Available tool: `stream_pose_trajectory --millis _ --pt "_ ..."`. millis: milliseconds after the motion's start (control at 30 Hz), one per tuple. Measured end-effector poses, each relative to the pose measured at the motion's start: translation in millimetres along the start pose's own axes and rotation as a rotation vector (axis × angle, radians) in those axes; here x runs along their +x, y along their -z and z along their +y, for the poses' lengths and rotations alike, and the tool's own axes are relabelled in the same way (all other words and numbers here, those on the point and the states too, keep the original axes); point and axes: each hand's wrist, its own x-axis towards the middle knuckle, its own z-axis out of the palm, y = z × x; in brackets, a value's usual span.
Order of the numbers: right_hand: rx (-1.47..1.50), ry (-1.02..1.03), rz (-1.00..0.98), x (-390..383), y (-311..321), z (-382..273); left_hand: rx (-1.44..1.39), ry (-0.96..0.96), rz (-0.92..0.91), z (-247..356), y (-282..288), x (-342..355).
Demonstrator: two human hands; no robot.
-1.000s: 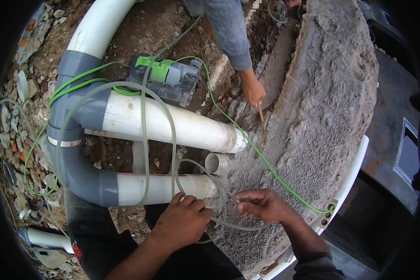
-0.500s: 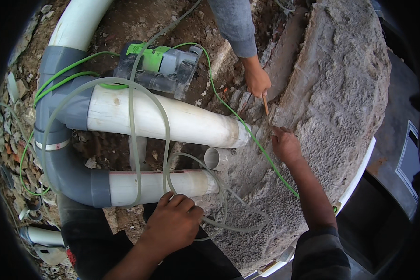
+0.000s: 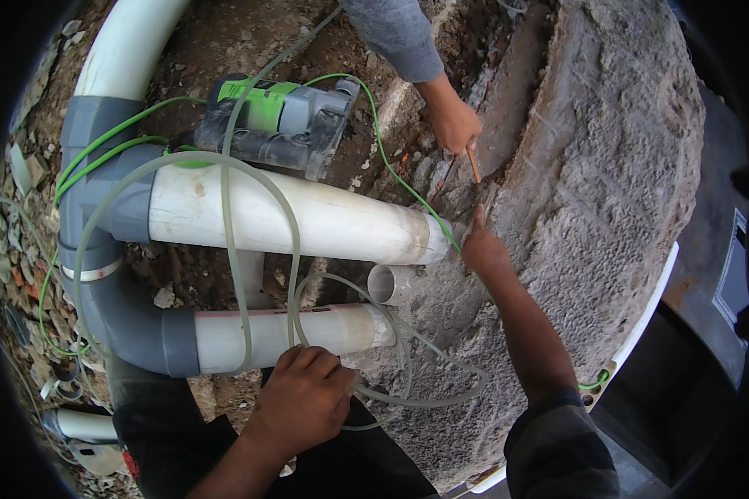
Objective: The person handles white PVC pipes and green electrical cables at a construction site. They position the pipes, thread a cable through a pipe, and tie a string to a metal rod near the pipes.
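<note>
The left hand (image 3: pixel 304 395) is closed around the clear hose (image 3: pixel 227 208), at the near edge of the near pipe (image 3: pixel 275 339). The right hand (image 3: pixel 484 249), farther off, points with its forefinger stretched out; its other fingers look folded, and I cannot tell whether they hold anything. Its fingertip is just beside the tip of a stick (image 3: pixel 473 165), which a co-worker's hand (image 3: pixel 453 123) grips from the far side.

From the left hand, loose loops of hose lie to the right on the concrete (image 3: pixel 591 191), while taller loops arch left across both white pipes. The hose looks light, smooth and bendy, with enough spring to hold its curves; it would probably uncoil if let go, turn slippery when wet and kink if bent sharply. The best hold seems to be where its strands gather at the left fist, gripped firmly but not squashed flat.

Beyond, a stub (image 3: pixel 381 284) sits between the near pipe and the far pipe (image 3: pixel 291 212). A green cord (image 3: pixel 379 141) crosses the far pipe's right end, and the green-and-grey pump (image 3: pixel 275 116) lies past that pipe.
</note>
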Motion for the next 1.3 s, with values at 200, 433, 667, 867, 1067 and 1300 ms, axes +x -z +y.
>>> stream_pose_trajectory --millis 200,433,667,867,1067,1300 --pt "0.078 0.024 0.042 4.8 -2.8 -5.5 0.003 0.002 0.024 -0.6 -0.6 0.7" --pt "0.122 -0.006 0.070 9.2 -6.9 -7.5 0.008 0.018 0.034 -1.7 -0.6 1.2" --pt "0.153 -0.037 0.068 11.0 -5.3 -10.3 0.011 0.029 0.055 -0.6 1.2 1.5" --pt "0.204 -0.041 0.094 12.6 -8.0 -9.8 0.024 0.034 0.037 -0.8 2.4 1.5" --pt "0.363 -0.003 0.168 20.2 -22.2 -7.1 0.014 0.036 0.040 -1.3 3.4 2.0" --pt "0.672 0.084 0.352 43.5 -58.5 5.0 0.013 0.035 0.042 -1.7 3.0 2.0"
